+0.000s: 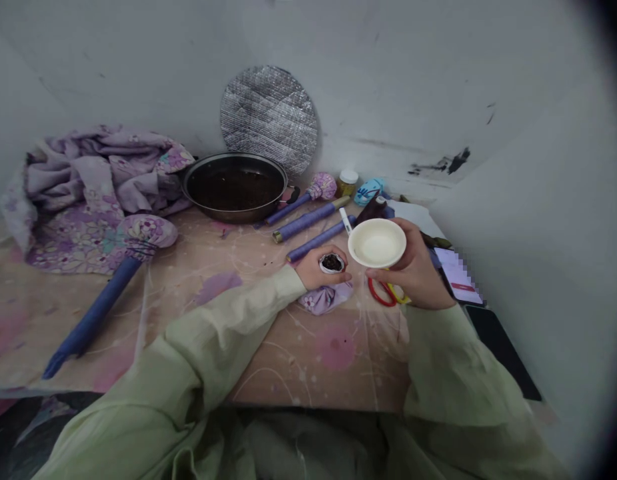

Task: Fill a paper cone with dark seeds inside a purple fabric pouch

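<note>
Off-white bowl (377,243), head view: raised above the tabletop (288,353), its right side pinched between thumb and fingers of the right hand (422,277). Left hand (309,268), beside it: fingers curled round a small white-rimmed container (331,270), floral cloth (321,301) beneath; whether the two are joined, cannot tell. Progress, judged: container already charged with dark bits (332,261); none noted in bowl. Amount remaining undetermined. Writing: blue packet (369,191) marked, illegible; lit phone screen (453,270), text too small; no brand readable.
</note>
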Motion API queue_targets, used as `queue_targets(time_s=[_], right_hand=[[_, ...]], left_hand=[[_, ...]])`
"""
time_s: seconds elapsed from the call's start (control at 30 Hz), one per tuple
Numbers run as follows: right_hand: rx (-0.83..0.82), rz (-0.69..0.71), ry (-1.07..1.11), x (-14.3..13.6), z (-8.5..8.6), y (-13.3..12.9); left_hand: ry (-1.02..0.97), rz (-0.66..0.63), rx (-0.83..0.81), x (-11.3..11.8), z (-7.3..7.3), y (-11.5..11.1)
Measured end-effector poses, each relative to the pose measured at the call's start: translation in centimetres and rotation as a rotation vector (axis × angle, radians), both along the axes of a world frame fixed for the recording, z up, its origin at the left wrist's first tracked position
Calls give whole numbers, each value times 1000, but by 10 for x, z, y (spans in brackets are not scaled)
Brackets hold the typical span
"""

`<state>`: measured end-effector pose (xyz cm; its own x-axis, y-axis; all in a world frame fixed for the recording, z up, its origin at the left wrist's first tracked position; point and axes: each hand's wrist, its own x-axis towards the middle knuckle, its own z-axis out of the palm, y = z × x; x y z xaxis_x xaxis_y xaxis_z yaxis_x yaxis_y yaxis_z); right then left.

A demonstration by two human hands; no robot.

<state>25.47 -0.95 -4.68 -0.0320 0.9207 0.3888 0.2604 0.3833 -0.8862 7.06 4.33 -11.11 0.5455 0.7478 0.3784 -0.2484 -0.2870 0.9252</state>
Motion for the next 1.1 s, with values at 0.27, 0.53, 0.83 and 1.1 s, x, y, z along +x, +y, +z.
queue_targets(time_s=[0.27,0.53,0.83,1.1], right_hand=[[9,-178,290,2,-38,6],[95,-138,298,2,-29,-8],[373,36,40,-31,30,-35],[227,124,8,-28,15,-22]], left_hand=[[13,-189,-38,-5,3,4],[-3,50,44,-21,38,4],[201,-322,-541,-37,148,-48],[74,-7,-652,-57,121,-29]])
